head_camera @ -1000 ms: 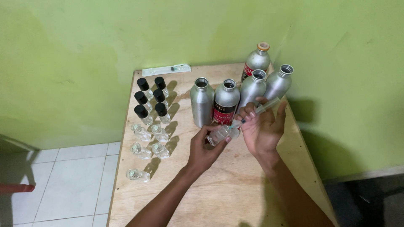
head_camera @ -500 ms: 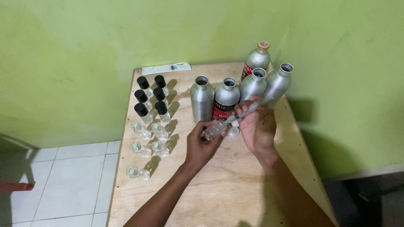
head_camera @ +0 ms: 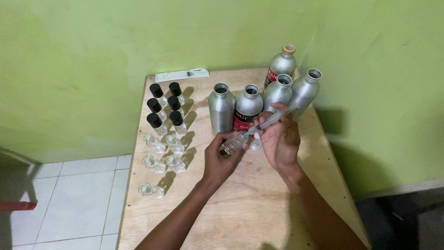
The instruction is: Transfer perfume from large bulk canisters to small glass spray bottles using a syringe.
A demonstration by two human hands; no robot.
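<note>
— Head view: how was the small glass bottle (head_camera: 234,142) placed?
— It was clamped in the left hand (head_camera: 221,159) above the surface (head_camera: 259,203), tilted, mouth toward the syringe (head_camera: 273,118) pinched in the right hand (head_camera: 279,141).
— Anything unclear?
— The syringe tip and bottle mouth were hidden by fingers; contact could not be told.
</note>
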